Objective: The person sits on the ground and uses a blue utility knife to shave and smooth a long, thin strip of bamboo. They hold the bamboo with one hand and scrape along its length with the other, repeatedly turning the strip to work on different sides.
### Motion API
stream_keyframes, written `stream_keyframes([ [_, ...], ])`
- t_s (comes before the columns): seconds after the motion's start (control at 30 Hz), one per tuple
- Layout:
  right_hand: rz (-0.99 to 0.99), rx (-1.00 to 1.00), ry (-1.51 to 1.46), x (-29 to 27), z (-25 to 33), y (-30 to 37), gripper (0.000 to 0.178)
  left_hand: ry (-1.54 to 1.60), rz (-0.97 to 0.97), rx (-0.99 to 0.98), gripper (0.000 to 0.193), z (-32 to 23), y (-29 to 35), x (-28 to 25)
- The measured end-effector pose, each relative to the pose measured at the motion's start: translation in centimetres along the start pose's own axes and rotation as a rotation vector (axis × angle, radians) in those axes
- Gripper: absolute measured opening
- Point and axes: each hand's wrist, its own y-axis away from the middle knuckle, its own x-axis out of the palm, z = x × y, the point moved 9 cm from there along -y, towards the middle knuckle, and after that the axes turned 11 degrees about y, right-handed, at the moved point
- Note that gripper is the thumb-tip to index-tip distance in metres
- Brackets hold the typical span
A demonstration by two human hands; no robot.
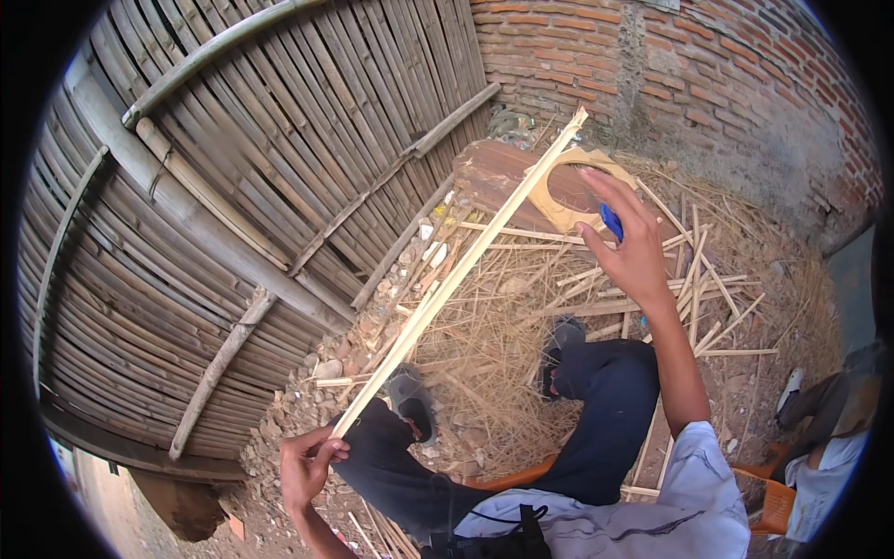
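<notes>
A long pale bamboo strip (456, 275) runs slantwise from above my left thigh up to the far middle, its far end frayed. My left hand (309, 466) is closed around its near end, thumb on top. My right hand (633, 247) is raised to the right of the strip, fingers extended and thumb apart. A small blue object (611, 222) sits against its palm, mostly covered, so its kind cannot be made out. Just beyond that hand, a yellowish board with a large round hole (556, 207) rests on a brown wooden board (484, 177).
A bamboo slat wall (233, 168) stands at the left and a brick wall (559, 47) at the back. Cut bamboo strips (694, 279) lie over straw (494, 345) on the ground. Stones line the left wall's foot. Another person's leg and an orange chair (771, 503) show at right.
</notes>
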Motion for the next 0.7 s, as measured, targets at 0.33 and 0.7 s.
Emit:
stream_keyframes([
  [0.33, 0.684, -0.269, -0.066, 6.7, 3.4, 4.3, 0.039, -0.234, 0.017, 0.036, 0.012, 1.2, 1.4, -6.8],
  [0.7, 0.717, -0.310, -0.338, 8.5, 15.7, 7.5, 0.029, -0.492, -0.058, 0.299, 0.093, -11.1, 3.4, 1.1],
])
